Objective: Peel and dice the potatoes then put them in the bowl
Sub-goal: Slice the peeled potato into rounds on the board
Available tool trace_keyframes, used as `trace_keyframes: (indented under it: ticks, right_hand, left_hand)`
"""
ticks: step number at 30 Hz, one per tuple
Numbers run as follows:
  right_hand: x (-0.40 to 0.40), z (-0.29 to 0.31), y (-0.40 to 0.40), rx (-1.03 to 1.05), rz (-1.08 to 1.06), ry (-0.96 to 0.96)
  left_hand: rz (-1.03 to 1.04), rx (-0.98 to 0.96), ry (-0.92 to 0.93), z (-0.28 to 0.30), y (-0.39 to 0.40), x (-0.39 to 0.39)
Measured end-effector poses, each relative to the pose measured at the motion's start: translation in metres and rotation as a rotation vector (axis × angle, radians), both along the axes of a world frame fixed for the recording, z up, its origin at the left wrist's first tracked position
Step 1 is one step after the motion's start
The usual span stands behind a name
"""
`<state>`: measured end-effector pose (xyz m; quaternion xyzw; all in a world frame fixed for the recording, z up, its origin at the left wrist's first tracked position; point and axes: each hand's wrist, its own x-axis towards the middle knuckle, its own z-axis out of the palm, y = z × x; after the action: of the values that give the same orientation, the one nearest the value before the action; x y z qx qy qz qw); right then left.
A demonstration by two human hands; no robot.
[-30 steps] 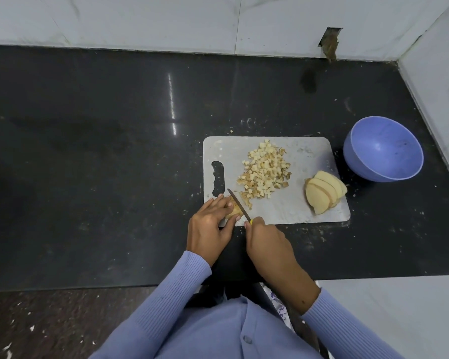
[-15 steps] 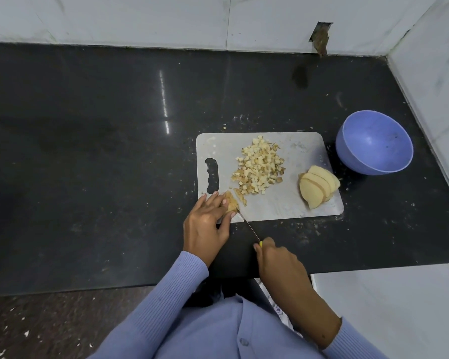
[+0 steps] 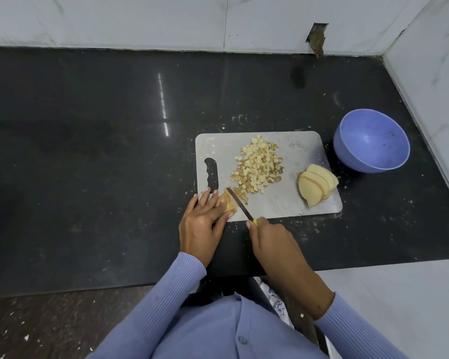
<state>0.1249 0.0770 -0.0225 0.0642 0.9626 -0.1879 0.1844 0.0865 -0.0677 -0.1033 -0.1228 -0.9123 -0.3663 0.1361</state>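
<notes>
The potato piece point(image 3: 228, 203) sits at the near left corner of the cutting board point(image 3: 290, 200), pinned under the fingertips of the left hand point(image 3: 201, 224), whose fingers lie fairly straight and press down on it, thumb alongside. Its long axis seems to run from the hand's knuckles away toward the wall, though most of it is hidden. Right against its exposed side lies the knife point(image 3: 240, 207), blade angled from the right hand point(image 3: 272, 239) up and leftward across the piece. That right hand is wrapped tight around the yellow handle, just off the board's near edge. Beyond the blade, a heap of diced potato point(image 3: 258, 168). Farther right of the right hand, stacked potato slices point(image 3: 316, 187) lean together near the board's right edge. Past them, off the board, the blue bowl point(image 3: 371, 141). All on a dark, crumb-speckled worktop point(image 3: 101, 164), white marble walls point(image 3: 140, 19) behind and right.
</notes>
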Motion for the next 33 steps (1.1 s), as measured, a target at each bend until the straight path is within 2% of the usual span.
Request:
trace_keyframes:
  ticks: [19, 29, 33]
  right_hand:
    - [-0.020, -0.010, -0.019, -0.051, -0.026, -0.102]
    - [0.031, -0.009, -0.001, 0.128, 0.012, -0.179]
    - [0.030, -0.012, 0.004, 0.113, -0.009, -0.145]
  left_hand:
    - [-0.003, -0.037, -0.002, 0.006, 0.004, -0.005]
    - [-0.001, -0.049, 0.011, 0.007, 0.005, -0.003]
    - [0.018, -0.034, 0.016, 0.007, 0.004, -0.004]
